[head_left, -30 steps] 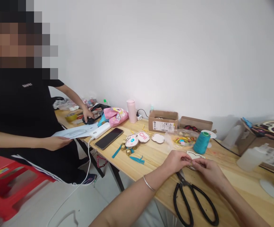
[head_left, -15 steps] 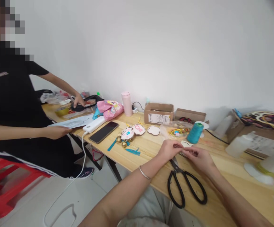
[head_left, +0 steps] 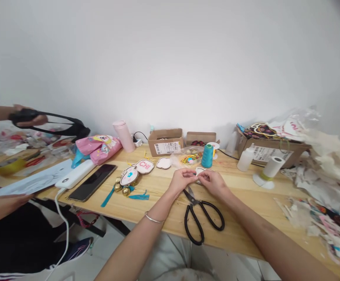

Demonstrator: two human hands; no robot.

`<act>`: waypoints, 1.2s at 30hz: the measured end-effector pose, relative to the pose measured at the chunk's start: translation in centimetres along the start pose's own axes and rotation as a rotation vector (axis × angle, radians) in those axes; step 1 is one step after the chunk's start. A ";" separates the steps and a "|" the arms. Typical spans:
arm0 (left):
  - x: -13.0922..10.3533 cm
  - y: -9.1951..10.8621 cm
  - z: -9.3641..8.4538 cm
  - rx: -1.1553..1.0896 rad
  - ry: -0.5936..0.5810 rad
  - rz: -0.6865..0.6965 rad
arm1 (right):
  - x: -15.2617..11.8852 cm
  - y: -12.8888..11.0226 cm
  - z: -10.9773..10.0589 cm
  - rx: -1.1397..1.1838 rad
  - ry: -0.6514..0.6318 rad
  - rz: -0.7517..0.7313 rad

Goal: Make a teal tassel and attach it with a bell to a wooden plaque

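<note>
My left hand [head_left: 182, 181], below a silver bangle, is pinched just above the tips of black-handled scissors [head_left: 194, 201]. Close beside it, my right hand [head_left: 214, 182] is pinched too. What lies between the fingertips is too small to make out. A white patch [head_left: 199, 171] shows just behind the fingers. A teal thread cone [head_left: 207, 156] stands behind my right hand. To the left lie a cloud-shaped white patch [head_left: 163, 163], a patch lettered CHI [head_left: 144, 166] and a flowered patch [head_left: 129, 176] with gold bells and teal tassels.
A phone [head_left: 93, 182], white power bank [head_left: 75, 174] and pink cup [head_left: 124, 136] are on the left. At far left a person's hand [head_left: 31, 116] lifts a black strap. Cardboard boxes [head_left: 165, 143] line the wall; a bottle [head_left: 246, 159] and fabric scraps [head_left: 328, 230] are right.
The view has turned right, showing the scraps. The other person's hand has lifted the black strapped item. My hands remain close together behind the scissors.
</note>
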State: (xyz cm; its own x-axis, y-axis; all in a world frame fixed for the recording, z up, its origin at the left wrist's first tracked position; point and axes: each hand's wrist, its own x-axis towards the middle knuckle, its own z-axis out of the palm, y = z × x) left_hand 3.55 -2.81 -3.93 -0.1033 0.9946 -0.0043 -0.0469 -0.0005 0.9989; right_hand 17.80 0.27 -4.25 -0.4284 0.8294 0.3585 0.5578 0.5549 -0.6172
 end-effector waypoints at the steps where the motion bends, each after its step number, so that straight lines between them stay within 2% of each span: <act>1: 0.0 0.0 -0.1 -0.027 -0.001 -0.012 | 0.0 0.1 0.1 0.001 0.009 -0.003; 4: 0.0 0.3 -0.4 -0.102 0.006 -0.039 | -0.2 -0.1 0.0 -0.009 0.080 -0.036; 7: 0.0 0.4 -0.6 -0.161 0.016 -0.058 | -0.4 -0.6 -0.5 -0.026 0.156 -0.132; 12: 0.0 0.5 -0.7 -0.201 0.007 -0.086 | -0.5 -1.3 -0.7 -0.119 0.170 -0.223; 25: 0.2 0.1 -0.6 -0.231 -0.058 -0.094 | -0.4 -0.6 -0.7 -0.212 0.172 -0.231; 32: 0.3 0.0 -0.4 -0.232 -0.041 -0.098 | -0.6 -1.0 -1.0 -0.372 0.187 -0.291; 36: 0.2 -0.2 -0.3 -0.203 -0.013 -0.088 | -0.5 -0.6 -0.7 -0.268 0.222 -0.224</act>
State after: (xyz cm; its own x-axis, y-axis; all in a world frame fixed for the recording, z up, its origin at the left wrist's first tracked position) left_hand 3.27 -2.60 -4.16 -0.0768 0.9930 -0.0894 -0.2543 0.0672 0.9648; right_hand 18.22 -0.46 -3.57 -0.4126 0.6640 0.6235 0.6464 0.6958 -0.3132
